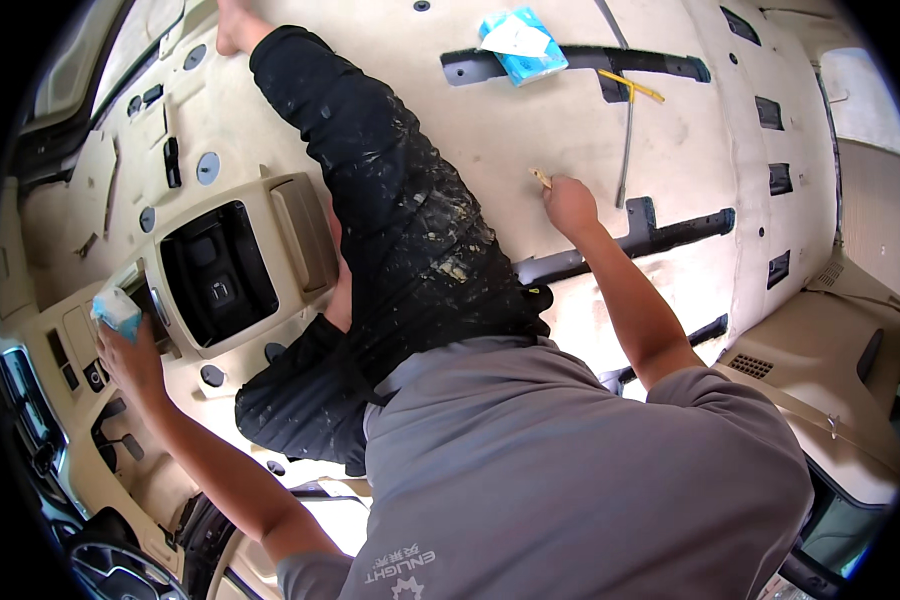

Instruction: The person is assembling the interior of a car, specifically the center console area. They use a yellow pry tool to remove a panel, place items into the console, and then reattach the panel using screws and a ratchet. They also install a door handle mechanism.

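Observation:
My left hand [133, 362] is closed round a crumpled white and light-blue wad [118, 312], perhaps a cloth or tissue. It is up at the beige dashboard [80, 320], beside the centre console [192, 315]; whether the wad presses on the panel I cannot tell. Out to the right, my right hand [572, 207] grips a small, slim yellowish-tan stick-like thing [540, 178], whose end sticks out past the fingers. Its kind is too small to make out. Beneath that hand lies the pale floor covering [500, 140].
A blue tissue pack [523, 68] lies on the far dark slot. Near it rests a yellow-handled T-shaped tool [632, 88] with a thin grey shaft. My black-trousered leg [410, 190] stretches across the floor. The steering wheel [120, 572] stands lower left, a beige trim panel [820, 350] at right.

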{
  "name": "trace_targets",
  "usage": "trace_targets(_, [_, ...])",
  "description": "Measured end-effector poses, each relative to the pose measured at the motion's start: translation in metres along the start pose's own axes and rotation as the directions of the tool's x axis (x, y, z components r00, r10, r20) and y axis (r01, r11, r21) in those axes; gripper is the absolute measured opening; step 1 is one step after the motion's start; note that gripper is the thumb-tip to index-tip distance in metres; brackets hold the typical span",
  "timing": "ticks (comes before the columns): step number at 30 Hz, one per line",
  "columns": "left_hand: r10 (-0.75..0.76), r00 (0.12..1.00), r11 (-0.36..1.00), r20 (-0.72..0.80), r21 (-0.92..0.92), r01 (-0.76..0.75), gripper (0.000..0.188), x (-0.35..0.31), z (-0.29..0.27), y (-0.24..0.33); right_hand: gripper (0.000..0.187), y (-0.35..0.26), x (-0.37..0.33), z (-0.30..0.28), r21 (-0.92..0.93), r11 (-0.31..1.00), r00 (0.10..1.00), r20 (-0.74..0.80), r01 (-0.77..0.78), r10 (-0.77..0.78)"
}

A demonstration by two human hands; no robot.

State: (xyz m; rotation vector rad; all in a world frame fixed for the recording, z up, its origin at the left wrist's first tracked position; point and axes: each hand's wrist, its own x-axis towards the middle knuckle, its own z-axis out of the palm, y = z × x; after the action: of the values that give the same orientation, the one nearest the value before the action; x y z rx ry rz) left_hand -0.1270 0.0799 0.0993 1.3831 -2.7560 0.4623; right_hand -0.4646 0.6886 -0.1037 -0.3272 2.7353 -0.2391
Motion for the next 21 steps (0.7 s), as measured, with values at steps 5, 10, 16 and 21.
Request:
trace_targets(5, [-0.074, 0.964, 0.994, 0.254, -0.056, 0.091, 0.056, 0.024, -0.018, 0.007, 0.032, 0.018, -0.012, -0.012, -0.019, 0.999, 0.996, 0.081, 0.026, -0.024])
trace_targets(10, [0.304, 0.875, 0.899, 0.378, -0.419, -0.131, 0.060, 0.008, -0.002, -0.035, 0.035, 0.097, -0.147, -0.050, -0.132, 0.991, 0.674, 0.731, -0.019, 0.110])
trace_targets(16, [0.416, 0.644, 0.810, 0.642, -0.584, 0.059, 0.068, 0.047, 0.019, -0.006, 0.031, 0.221, -0.320, -0.029, -0.450, 0.887, -0.037, 0.893, -0.104, 0.448])
trace_targets(21, [0.473, 0.369, 0.840, 0.800, -0.535, 0.083, 0.066, 0.055, 0.117, -0.023, 0.031, 0.187, -0.250, -0.012, -0.246, 0.952, 0.458, 0.878, 0.180, 0.140])
